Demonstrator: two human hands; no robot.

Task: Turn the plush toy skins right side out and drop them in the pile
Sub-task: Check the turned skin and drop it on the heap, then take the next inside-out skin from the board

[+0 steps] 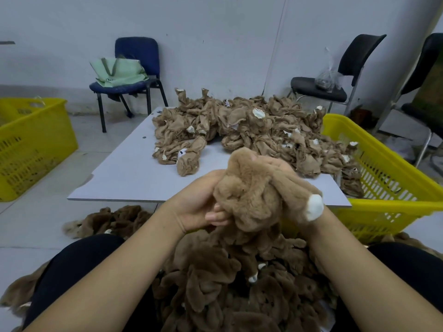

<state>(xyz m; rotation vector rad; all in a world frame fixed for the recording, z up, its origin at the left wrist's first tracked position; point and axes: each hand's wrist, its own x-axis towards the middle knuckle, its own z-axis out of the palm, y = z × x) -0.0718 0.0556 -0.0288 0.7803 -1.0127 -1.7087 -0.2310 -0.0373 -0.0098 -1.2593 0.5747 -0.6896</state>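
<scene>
A furry skin (249, 188) is held above the near pile (227, 283), pinched by the left hand (194, 207) and wrapped over the right hand (275, 168), whose grip is hidden inside. A limb could be left unturned if the skin is dropped early. It could also be mixed with the inside-out heap (239, 125) on the far counter (124, 173).

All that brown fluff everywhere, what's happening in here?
A seated person is turning plush toy skins right side out. Both hands, left hand and right hand, grip one furry skin, its white tip showing. Inside-out skins are heaped on the grey table. Finished furry ones form a pile between the knees. Yellow crates stand on either side.
</scene>
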